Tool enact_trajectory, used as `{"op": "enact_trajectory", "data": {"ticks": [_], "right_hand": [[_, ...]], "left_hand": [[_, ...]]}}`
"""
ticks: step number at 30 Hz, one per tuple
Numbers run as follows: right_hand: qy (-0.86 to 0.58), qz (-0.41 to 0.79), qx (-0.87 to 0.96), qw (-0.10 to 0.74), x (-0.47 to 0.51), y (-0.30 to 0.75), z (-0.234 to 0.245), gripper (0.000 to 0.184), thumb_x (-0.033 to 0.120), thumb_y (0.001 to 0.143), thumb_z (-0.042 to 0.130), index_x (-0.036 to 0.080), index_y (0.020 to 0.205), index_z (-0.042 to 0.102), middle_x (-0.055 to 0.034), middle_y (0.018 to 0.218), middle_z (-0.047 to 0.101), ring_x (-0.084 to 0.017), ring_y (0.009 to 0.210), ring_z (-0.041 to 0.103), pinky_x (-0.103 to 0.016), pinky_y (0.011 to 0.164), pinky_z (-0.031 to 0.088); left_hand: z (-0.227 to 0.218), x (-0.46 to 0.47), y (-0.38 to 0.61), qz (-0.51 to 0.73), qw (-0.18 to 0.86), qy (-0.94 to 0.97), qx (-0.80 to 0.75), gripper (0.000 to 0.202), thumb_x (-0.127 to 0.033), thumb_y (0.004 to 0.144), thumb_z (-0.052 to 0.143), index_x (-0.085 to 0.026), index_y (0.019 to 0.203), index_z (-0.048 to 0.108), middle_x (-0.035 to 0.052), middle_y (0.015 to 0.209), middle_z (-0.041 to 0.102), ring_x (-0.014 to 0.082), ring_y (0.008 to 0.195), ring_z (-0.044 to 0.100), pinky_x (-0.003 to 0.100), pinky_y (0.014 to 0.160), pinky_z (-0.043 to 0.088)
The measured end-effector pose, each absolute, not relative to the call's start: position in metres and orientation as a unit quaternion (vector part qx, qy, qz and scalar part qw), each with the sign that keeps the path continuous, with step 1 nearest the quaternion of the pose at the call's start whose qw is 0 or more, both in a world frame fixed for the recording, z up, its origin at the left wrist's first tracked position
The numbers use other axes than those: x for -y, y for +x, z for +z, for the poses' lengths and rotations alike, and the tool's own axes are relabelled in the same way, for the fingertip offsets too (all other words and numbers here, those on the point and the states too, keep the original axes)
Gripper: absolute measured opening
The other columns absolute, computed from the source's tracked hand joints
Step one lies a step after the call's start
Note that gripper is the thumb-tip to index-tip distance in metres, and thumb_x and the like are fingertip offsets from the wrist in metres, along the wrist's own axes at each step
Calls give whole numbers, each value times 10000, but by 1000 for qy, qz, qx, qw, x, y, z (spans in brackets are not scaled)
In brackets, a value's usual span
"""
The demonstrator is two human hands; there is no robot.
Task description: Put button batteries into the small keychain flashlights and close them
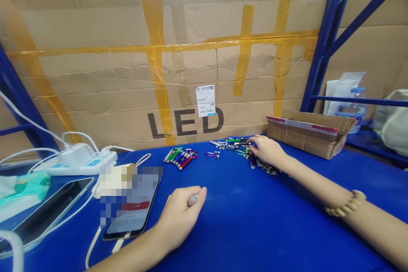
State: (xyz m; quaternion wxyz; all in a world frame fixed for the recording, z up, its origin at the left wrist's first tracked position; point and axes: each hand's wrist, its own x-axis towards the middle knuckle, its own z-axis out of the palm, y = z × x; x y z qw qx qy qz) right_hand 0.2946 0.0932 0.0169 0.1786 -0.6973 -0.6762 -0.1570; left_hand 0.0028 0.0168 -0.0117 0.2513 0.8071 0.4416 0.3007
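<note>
The tube [193,199] is in the left hand [181,212], above the table [251,225] near its front middle; only its round grey end shows between the thumb and the curled fingers. That hand is folded firmly round it, with the thumb laid along the side. The right hand [266,151] reaches across to the heap [270,170] of small metal parts, palm down, fingers bent and lowered into it. Whether its fingertips pinch a part, I cannot tell. A bracelet [347,205] of pale beads circles the right forearm.

Just beyond the right fingertips lies a green torch [234,140], with silver pieces [219,144] to its left. A purple clip [211,154] sits apart, between the heap and a row of torches [181,158] in green, blue, purple and red, lying side by side and slanted.

Left of the left hand, 2 phones lie flat: the nearer phone [137,210], partly blurred, has a cable plugged into its lower end; the other phone [51,210] has a dark screen. Behind them is a white power strip [60,166] with a charger [77,157] in it.

At the back right sits a long carton [302,136]; behind everything stands a taped cardboard panel [111,93] printed "LED".
</note>
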Motion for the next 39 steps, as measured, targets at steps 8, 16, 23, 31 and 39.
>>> {"op": "enact_trajectory", "data": {"ticks": [8, 16, 23, 31, 39], "right_hand": [[-700, -151, 678, 164, -97, 305, 15, 286, 169, 862, 442, 155, 1073, 635, -106, 1114, 637, -248, 1035, 589, -331, 852, 449], [-659, -113, 726, 162, -92, 275, 2, 438, 433, 923, 359, 174, 1207, 569, -116, 1264, 561, -273, 1171, 503, -417, 925, 408], [-663, -96, 725, 162, -89, 270, 6, 321, 368, 860, 496, 188, 1081, 643, -105, 1178, 619, -280, 1105, 548, -428, 881, 423], [-645, -98, 734, 189, -94, 274, 3, 186, 316, 844, 539, 215, 931, 669, -56, 1055, 674, -247, 1020, 597, -352, 816, 457], [-632, -93, 732, 237, -94, 274, 2, 75, 240, 803, 591, 221, 850, 647, -5, 935, 702, -170, 884, 645, -239, 730, 467]], "left_hand": [[-12, -16, 4, 304, 270, 800, -441, 442, -502, 882, 310, -210, 557, 245, -62, 541, 224, 124, 530, 210, 273, 487, 158], [-14, -19, 4, 304, 254, 805, -442, 428, -471, 885, 308, -205, 566, 204, -65, 558, 201, 124, 536, 187, 276, 498, 166], [-14, -17, 4, 306, 250, 805, -443, 423, -462, 877, 317, -205, 565, 194, -66, 560, 189, 125, 539, 182, 276, 498, 170], [-14, -18, 4, 302, 247, 804, -449, 419, -466, 869, 320, -207, 558, 212, -66, 551, 203, 125, 537, 190, 274, 496, 171], [-12, -17, 4, 302, 249, 803, -450, 423, -482, 865, 316, -210, 553, 229, -66, 535, 217, 122, 523, 203, 271, 488, 164]]}}
